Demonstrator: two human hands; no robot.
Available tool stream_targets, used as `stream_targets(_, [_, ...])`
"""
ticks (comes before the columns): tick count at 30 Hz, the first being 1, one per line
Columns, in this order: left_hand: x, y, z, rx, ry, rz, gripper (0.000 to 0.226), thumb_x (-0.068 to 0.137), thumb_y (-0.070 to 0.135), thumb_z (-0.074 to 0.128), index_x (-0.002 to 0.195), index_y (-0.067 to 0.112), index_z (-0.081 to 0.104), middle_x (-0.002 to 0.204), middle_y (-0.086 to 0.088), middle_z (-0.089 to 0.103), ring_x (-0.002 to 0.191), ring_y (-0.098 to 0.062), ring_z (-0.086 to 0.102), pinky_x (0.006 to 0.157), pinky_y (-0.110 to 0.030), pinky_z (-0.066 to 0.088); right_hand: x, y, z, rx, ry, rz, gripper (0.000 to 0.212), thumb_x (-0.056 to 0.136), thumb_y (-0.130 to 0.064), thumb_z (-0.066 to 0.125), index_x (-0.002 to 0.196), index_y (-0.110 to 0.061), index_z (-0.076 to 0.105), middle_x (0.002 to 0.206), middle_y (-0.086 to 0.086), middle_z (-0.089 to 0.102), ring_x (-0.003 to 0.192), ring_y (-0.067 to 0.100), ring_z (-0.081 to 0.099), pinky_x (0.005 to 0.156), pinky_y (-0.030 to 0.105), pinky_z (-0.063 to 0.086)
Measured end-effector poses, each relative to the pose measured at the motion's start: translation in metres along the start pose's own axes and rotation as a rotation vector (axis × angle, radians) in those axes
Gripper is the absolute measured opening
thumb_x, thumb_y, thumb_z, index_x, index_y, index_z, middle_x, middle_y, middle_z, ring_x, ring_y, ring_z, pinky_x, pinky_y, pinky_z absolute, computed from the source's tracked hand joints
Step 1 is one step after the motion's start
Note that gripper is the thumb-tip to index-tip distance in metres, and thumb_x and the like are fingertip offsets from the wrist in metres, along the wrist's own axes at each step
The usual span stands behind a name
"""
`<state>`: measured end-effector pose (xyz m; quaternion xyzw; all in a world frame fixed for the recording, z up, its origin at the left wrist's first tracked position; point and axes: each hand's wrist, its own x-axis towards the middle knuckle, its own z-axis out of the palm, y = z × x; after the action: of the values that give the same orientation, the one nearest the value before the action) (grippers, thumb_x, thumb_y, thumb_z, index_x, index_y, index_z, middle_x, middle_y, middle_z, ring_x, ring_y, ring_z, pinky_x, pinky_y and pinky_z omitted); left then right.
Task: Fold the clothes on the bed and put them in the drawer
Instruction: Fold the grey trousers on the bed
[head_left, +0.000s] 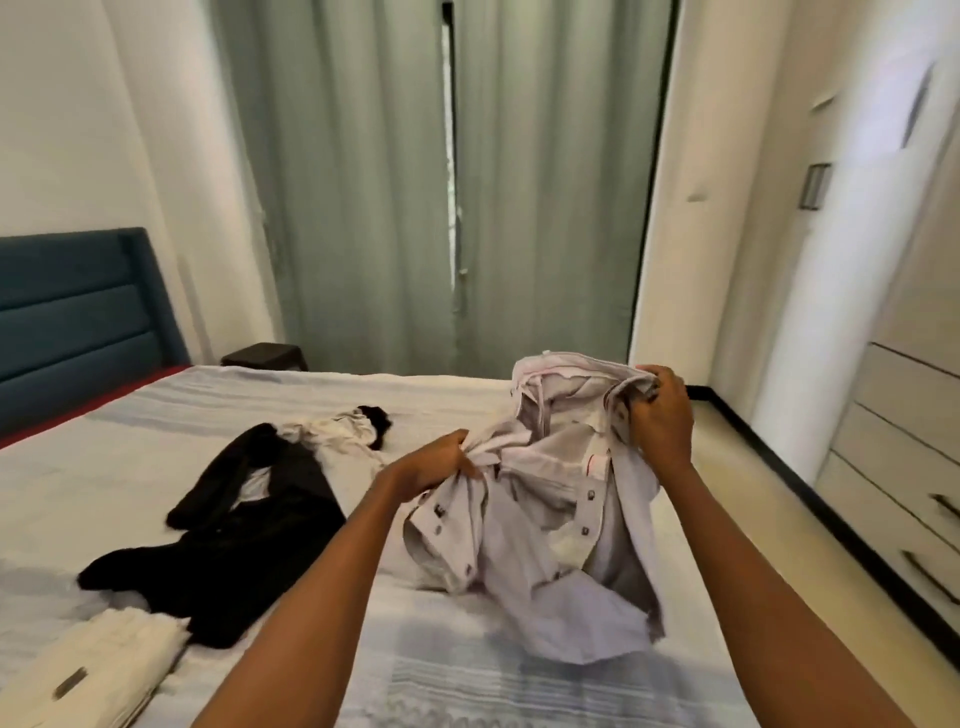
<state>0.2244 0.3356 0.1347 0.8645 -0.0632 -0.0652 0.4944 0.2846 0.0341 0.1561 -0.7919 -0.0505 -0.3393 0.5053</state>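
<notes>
A folded white cloth (98, 670) lies at the bed's (130, 467) near left corner, with a black garment (244, 530) sprawled just beyond it. The left hand (436, 465) bunches a fistful of the pale grey shirt (545, 519), which hangs crumpled toward the bed's right edge. The right hand (660, 415) grips its collar end higher up. Drawers (898, 467) stand right of the bed.

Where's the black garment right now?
Head view, left: the black garment lies spread on the bed, left of the left hand.
</notes>
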Motion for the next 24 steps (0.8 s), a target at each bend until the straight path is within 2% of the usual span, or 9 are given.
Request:
stream_targets(2, [0.002,0.001,0.016,0.066,-0.033,0.025,0.06,0.063,0.014,0.064,0.123,0.012,0.058,0.118,-0.004,0.063,0.106,-0.018,0.057,0.087,-0.028,0.048,0.01,0.018,-0.037,-0.141,-0.033,0.075,0.021,0.092,-0.019,0.055,0.111,-0.018,0.063,0.115,0.012,0.066,0.103,0.036,0.061,0.08,0.036,0.044])
stream_targets(4, [0.005,-0.004,0.031,0.122,-0.051,0.015,0.06,0.069,0.023,0.064,0.128,0.015,0.059,0.123,0.002,0.062,0.111,-0.015,0.056,0.088,-0.024,0.046,0.013,0.038,-0.072,-0.22,-0.094,0.15,0.018,0.09,-0.022,0.054,0.106,-0.021,0.063,0.11,0.009,0.068,0.099,0.036,0.062,0.081,0.04,0.049])
stream_targets(7, [0.01,-0.019,0.045,0.201,-0.042,-0.013,0.018,0.094,0.015,0.057,0.109,0.012,0.068,0.115,-0.004,0.067,0.106,-0.022,0.06,0.09,-0.032,0.044,0.004,0.062,-0.107,-0.242,-0.186,0.239,0.017,0.086,-0.027,0.05,0.097,-0.026,0.063,0.106,0.005,0.068,0.098,0.033,0.062,0.088,0.045,0.051])
stream_targets(9, [0.015,-0.028,0.055,0.233,0.049,-0.018,0.019,0.097,0.007,0.054,0.086,0.012,0.069,0.1,-0.011,0.067,0.096,-0.025,0.061,0.079,-0.031,0.043,-0.007,0.079,-0.121,-0.207,-0.268,0.273,0.016,0.085,-0.021,0.052,0.089,-0.031,0.063,0.106,0.002,0.067,0.098,0.027,0.062,0.089,0.043,0.051])
stream_targets(12, [0.012,-0.03,0.064,0.301,0.193,-0.053,0.021,0.099,0.015,0.055,0.087,0.005,0.069,0.091,-0.013,0.066,0.091,-0.031,0.062,0.07,-0.032,0.039,-0.021,0.101,-0.125,-0.259,-0.511,0.356,0.021,0.081,-0.024,0.057,0.099,-0.028,0.067,0.116,0.008,0.065,0.097,0.022,0.061,0.083,0.035,0.049])
stream_targets(14, [0.01,-0.032,0.066,0.4,0.288,-0.052,0.025,0.099,0.022,0.057,0.086,0.004,0.068,0.093,-0.015,0.068,0.094,-0.033,0.062,0.07,-0.031,0.035,-0.028,0.115,-0.122,-0.468,-0.64,0.349,0.035,0.074,-0.03,0.06,0.107,-0.027,0.068,0.12,0.009,0.058,0.099,0.027,0.062,0.084,0.038,0.053])
stream_targets(20, [-0.014,-0.038,0.071,0.551,0.562,-0.151,0.048,0.094,0.054,0.052,0.072,0.012,0.058,0.078,-0.007,0.063,0.078,-0.031,0.059,0.067,-0.035,0.039,-0.043,0.109,-0.112,-0.943,-0.689,0.243,0.038,0.081,-0.042,0.058,0.116,-0.028,0.066,0.12,0.005,0.057,0.118,0.035,0.049,0.097,0.046,0.035])
stream_targets(22, [-0.022,-0.049,0.074,0.504,0.631,-0.191,0.054,0.095,0.058,0.047,0.073,0.01,0.058,0.081,-0.012,0.065,0.08,-0.032,0.059,0.068,-0.036,0.041,-0.042,0.101,-0.108,-0.905,-0.916,0.26,0.037,0.082,-0.046,0.057,0.109,-0.021,0.064,0.114,0.006,0.06,0.107,0.029,0.055,0.09,0.041,0.04])
stream_targets(24, [-0.025,-0.059,0.081,0.406,0.662,-0.239,0.057,0.098,0.057,0.041,0.085,0.005,0.061,0.099,-0.022,0.066,0.095,-0.039,0.06,0.077,-0.04,0.041,-0.045,0.096,-0.103,-0.794,-1.134,0.277,0.029,0.087,-0.04,0.059,0.094,-0.011,0.061,0.101,0.011,0.062,0.076,0.021,0.055,0.064,0.027,0.044])
